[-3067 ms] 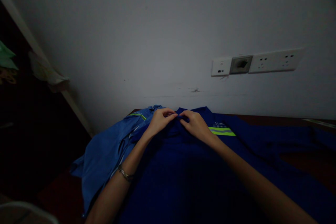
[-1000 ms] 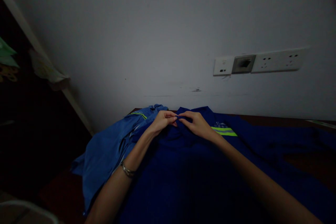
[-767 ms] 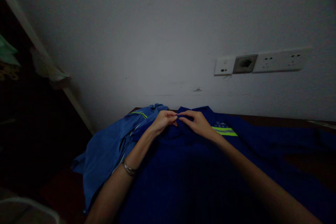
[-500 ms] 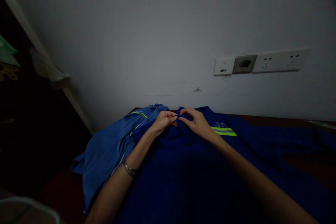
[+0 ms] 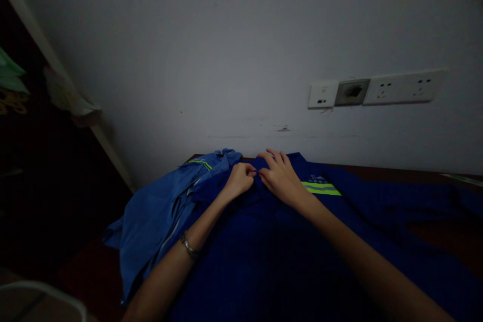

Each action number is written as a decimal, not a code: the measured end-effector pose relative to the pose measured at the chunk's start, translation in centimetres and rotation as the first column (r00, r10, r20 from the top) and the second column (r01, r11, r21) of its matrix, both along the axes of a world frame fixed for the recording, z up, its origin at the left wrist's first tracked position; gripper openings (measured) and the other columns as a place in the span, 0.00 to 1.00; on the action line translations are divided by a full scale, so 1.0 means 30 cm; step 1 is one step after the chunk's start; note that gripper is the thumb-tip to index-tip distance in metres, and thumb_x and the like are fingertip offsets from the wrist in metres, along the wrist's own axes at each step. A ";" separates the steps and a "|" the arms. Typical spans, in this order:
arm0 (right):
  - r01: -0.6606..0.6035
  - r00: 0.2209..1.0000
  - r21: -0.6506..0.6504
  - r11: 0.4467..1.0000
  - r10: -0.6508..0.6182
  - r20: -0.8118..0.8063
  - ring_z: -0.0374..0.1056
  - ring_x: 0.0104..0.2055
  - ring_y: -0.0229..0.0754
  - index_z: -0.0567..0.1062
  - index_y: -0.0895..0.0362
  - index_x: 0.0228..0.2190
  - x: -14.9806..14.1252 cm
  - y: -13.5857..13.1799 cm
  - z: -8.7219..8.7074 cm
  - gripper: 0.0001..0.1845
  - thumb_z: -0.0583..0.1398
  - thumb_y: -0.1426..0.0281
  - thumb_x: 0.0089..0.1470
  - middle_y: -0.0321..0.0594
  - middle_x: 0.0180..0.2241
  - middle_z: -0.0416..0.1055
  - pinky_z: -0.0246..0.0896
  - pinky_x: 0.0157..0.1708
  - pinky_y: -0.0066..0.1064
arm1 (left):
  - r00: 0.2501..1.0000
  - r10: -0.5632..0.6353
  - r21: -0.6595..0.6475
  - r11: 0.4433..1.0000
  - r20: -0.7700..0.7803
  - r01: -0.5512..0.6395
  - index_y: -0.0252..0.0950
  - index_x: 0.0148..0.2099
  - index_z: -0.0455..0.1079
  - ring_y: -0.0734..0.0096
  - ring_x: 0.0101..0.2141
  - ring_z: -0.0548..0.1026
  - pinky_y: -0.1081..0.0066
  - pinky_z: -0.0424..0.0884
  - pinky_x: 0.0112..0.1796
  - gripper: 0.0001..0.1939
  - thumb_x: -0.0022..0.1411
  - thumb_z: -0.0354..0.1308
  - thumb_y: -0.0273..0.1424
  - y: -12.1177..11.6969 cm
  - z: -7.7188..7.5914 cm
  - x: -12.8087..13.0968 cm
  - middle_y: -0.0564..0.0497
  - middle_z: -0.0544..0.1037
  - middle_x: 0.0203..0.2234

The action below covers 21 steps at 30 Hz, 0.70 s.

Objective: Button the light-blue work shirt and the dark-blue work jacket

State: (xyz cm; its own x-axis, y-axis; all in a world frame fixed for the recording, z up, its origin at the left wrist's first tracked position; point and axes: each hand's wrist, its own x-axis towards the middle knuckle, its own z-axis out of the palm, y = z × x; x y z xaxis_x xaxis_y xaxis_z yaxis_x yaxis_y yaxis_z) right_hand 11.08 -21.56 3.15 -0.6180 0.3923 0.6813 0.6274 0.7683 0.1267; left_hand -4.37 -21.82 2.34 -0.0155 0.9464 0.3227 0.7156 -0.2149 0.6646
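A dark blue work jacket with a yellow-green and grey reflective stripe lies spread out in front of me, its collar toward the wall. My left hand pinches the jacket's fabric near the collar, with thumb and fingers together. Just right of it, my right hand has its thumb and index finger at the same bit of cloth, the other fingers raised and spread. What lies between the right fingertips is too small and dark to make out. A lighter blue work garment lies crumpled to the left, partly under the jacket.
Beneath the clothes is a dark reddish-brown table against a pale wall. Sockets and switches are set in the wall at right. A plastic bag hangs at the left by a dark opening.
My right hand's outer fingers have lifted and spread, and the hand has turned palm down over the cloth. My left hand has dipped slightly, its fingers curling more. The garments lie much as before.
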 end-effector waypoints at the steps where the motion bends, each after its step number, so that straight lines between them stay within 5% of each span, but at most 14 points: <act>1: -0.004 1.000 0.004 1.000 0.004 0.003 0.47 0.56 0.56 0.75 0.59 0.28 -0.001 0.000 -0.001 0.08 0.55 0.74 0.50 0.47 0.50 0.60 0.44 0.51 0.54 | 1.000 -0.002 0.004 1.000 -0.011 0.002 0.29 0.30 0.73 0.75 0.22 0.67 0.76 0.62 0.26 0.09 0.50 0.51 0.21 -0.001 0.000 0.000 0.51 0.73 0.20; 9: -0.178 0.970 -0.165 0.970 0.145 -0.193 0.55 0.50 0.49 0.75 0.57 0.30 0.018 0.080 -0.031 0.07 0.55 0.72 0.51 0.46 0.45 0.62 0.55 0.46 0.44 | 0.968 -0.056 -0.125 0.988 0.245 0.089 0.29 0.27 0.70 0.79 0.17 0.64 0.79 0.59 0.21 0.07 0.50 0.50 0.20 0.018 -0.004 -0.013 0.56 0.67 0.13; 16: -0.374 0.863 -0.329 0.867 0.196 -0.466 0.60 0.46 0.42 0.74 0.57 0.25 0.011 0.117 -0.051 0.05 0.57 0.71 0.49 0.42 0.40 0.63 0.54 0.48 0.39 | 0.821 -0.062 -0.236 0.943 0.568 0.234 0.28 0.26 0.68 0.82 0.15 0.64 0.79 0.62 0.22 0.05 0.49 0.51 0.20 0.000 0.019 -0.013 0.55 0.67 0.13; 21: -0.442 0.778 -0.419 0.793 0.107 -0.619 0.63 0.43 0.41 0.74 0.57 0.25 0.023 0.151 -0.060 0.06 0.58 0.69 0.47 0.42 0.38 0.66 0.56 0.45 0.38 | 0.683 -0.070 -0.252 0.898 0.727 0.360 0.26 0.28 0.69 0.82 0.18 0.66 0.77 0.66 0.25 0.03 0.46 0.58 0.23 -0.007 0.034 -0.036 0.52 0.70 0.18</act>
State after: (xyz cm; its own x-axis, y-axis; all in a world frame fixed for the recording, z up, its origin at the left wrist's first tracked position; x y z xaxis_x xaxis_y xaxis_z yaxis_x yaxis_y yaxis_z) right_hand 11.77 -17.02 1.35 -0.3509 0.6535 0.6707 0.2049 0.7524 -0.6260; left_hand -5.44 -22.02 3.37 0.1256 0.9911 -0.0440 -0.0107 0.0457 0.9989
